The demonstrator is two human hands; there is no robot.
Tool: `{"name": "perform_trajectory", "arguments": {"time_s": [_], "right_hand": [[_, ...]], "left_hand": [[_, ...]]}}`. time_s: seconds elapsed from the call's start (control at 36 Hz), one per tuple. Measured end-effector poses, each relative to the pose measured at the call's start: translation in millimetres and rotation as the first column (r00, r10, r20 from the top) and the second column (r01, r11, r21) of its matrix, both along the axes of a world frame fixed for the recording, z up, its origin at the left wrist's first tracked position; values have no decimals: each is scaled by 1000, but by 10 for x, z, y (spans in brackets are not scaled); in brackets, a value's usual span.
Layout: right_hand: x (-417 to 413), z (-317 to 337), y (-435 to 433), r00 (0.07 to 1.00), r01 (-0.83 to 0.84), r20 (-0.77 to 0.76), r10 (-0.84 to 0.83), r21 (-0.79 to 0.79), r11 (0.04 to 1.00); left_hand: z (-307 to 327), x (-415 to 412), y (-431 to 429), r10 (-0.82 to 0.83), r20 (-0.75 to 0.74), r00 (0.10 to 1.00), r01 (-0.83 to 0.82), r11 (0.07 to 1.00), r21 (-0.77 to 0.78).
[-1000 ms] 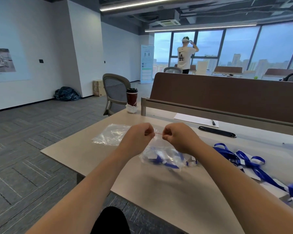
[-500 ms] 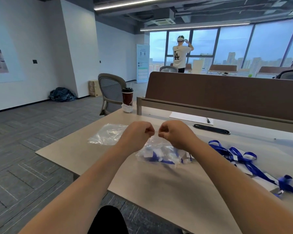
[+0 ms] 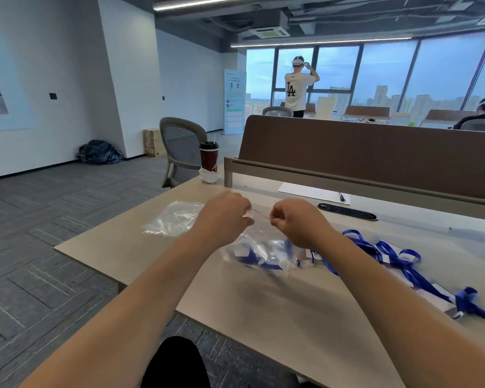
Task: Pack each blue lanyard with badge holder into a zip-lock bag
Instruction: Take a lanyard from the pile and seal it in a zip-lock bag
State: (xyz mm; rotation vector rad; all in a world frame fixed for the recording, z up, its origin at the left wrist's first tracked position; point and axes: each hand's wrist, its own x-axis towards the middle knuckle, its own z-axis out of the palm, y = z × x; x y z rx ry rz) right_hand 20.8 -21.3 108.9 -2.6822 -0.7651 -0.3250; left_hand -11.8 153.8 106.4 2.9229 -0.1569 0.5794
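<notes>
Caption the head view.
Left hand and right hand pinch the top of a clear zip-lock bag holding a blue lanyard.

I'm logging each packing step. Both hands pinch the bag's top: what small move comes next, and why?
Probably slide the pinches along the zip strip to seal it: the left hand and right hand pinch the top edge of the zip-lock bag, slightly apart, and a blue lanyard already lies inside.

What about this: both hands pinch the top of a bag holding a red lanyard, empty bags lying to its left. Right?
No: the head view shows the lanyard in the bag is blue, not red. Left hand and right hand pinch its top, and empty bags lie to its left.
</notes>
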Motion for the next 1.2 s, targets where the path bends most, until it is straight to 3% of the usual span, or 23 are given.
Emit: {"name": "perform_trajectory", "arguments": {"time_s": [0.28,0.47,0.83,1.06,1.2], "right_hand": [[24,14,35,1000,-11,-8,11,-28,1000],[5,22,59,999,-31,33,31,-1,1000],[2,-17,-126,998,-17,-52,20,60,998],[-3,-71,-301,996,55,-78,-45,127,990],[-15,-87,-304,996,61,-66,-54,105,993]], "left_hand": [[4,83,-18,-81,120,989,68,992,106],[-3,113,-161,-87,-11,996,88,994,61],[-173,60,-145,-73,71,995,85,978,-188],[-222,58,-150,-25,68,997,41,971,-236],[-150,44,-196,-16,-11,1000,14,985,-173]]}}
